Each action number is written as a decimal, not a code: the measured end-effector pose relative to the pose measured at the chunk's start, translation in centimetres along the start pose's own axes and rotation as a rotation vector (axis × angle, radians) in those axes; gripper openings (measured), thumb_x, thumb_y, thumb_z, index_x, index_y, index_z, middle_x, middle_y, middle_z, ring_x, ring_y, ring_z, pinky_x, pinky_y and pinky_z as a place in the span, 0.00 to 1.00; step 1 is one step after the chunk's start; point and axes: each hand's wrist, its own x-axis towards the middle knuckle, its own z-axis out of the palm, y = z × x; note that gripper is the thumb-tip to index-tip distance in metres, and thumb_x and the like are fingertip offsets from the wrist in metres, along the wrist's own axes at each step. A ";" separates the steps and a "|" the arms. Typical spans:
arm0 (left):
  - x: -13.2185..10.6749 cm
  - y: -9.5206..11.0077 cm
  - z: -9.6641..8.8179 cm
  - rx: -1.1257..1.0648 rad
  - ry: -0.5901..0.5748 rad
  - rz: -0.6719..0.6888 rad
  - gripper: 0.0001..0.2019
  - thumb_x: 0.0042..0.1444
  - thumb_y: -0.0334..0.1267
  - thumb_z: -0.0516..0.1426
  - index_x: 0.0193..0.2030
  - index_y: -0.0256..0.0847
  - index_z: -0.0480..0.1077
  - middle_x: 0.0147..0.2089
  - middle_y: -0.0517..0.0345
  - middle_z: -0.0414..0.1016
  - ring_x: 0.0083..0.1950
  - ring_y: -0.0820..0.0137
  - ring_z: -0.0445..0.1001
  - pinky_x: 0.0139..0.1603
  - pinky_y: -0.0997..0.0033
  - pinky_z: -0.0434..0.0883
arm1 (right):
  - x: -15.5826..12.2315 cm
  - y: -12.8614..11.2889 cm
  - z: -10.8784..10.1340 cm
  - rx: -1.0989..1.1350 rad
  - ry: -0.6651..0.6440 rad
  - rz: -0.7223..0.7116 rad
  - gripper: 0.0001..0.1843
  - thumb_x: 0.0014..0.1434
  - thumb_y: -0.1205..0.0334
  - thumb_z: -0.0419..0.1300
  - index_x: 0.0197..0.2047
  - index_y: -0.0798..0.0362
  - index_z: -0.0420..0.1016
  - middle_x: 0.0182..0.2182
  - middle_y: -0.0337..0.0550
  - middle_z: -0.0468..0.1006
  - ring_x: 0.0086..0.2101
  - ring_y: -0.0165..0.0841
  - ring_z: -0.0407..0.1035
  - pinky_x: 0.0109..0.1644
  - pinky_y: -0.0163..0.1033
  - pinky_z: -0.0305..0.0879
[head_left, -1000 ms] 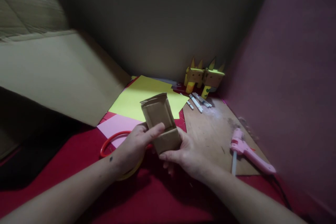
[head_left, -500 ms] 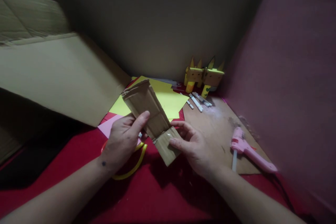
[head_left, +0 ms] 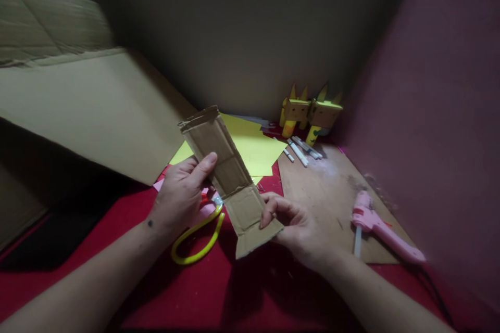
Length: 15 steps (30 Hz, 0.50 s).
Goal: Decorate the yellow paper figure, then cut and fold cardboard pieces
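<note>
Both my hands hold a long brown cardboard strip (head_left: pixel 228 177) with fold creases, flattened out and slanting from upper left to lower right above the red surface. My left hand (head_left: pixel 183 195) grips its left edge near the middle, thumb on top. My right hand (head_left: pixel 294 223) pinches the lower right end between thumb and fingers. Under the left hand lie scissors with a yellow and red handle (head_left: pixel 197 242).
Yellow paper (head_left: pixel 253 145) and pink paper lie behind the strip. A pink glue gun (head_left: pixel 380 231) rests on a brown board (head_left: pixel 324 192) at right. Two yellow-and-brown cardboard figures (head_left: pixel 310 114) and several white sticks (head_left: pixel 300 151) sit at the back. A large cardboard sheet (head_left: pixel 78 109) leans at left.
The cardboard piece was folded a second ago; now it is opened out flat into a long strip. My right hand has moved to its lower end.
</note>
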 end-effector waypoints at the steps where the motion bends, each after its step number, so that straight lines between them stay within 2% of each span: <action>1: 0.1 -0.1 -0.1 0.005 -0.054 -0.035 0.16 0.53 0.50 0.61 0.26 0.38 0.68 0.18 0.63 0.67 0.17 0.77 0.63 0.15 0.80 0.61 | 0.1 0.0 0.0 -0.006 0.013 0.000 0.12 0.42 0.62 0.74 0.22 0.51 0.73 0.34 0.36 0.71 0.38 0.29 0.68 0.41 0.35 0.68; 3: 0.1 -0.3 -0.1 0.062 -0.196 -0.078 0.16 0.52 0.49 0.61 0.27 0.37 0.70 0.20 0.61 0.70 0.20 0.76 0.65 0.18 0.78 0.63 | 0.1 0.0 0.0 -0.008 0.036 -0.001 0.12 0.42 0.61 0.74 0.21 0.51 0.74 0.36 0.38 0.72 0.39 0.32 0.68 0.40 0.36 0.67; 6: 0.0 -0.3 -0.1 0.217 -0.360 -0.016 0.16 0.53 0.47 0.60 0.23 0.36 0.69 0.19 0.61 0.68 0.20 0.76 0.64 0.22 0.77 0.63 | 0.1 -0.2 0.0 0.006 0.051 -0.006 0.12 0.42 0.61 0.74 0.20 0.50 0.74 0.39 0.39 0.72 0.43 0.35 0.68 0.43 0.40 0.66; 10: -0.1 -0.4 -0.1 0.332 -0.403 0.046 0.19 0.55 0.47 0.58 0.19 0.37 0.67 0.16 0.61 0.66 0.19 0.75 0.63 0.22 0.75 0.60 | 0.0 -0.2 -0.3 0.003 0.033 0.002 0.12 0.43 0.60 0.74 0.20 0.49 0.74 0.40 0.40 0.72 0.44 0.36 0.67 0.45 0.42 0.65; 15: 0.0 -0.5 -0.1 0.282 -0.416 0.074 0.15 0.53 0.43 0.59 0.21 0.37 0.71 0.17 0.62 0.67 0.18 0.76 0.62 0.20 0.76 0.59 | -0.1 0.0 -0.3 0.016 0.041 0.004 0.11 0.42 0.62 0.74 0.21 0.49 0.75 0.39 0.40 0.72 0.43 0.36 0.67 0.43 0.40 0.65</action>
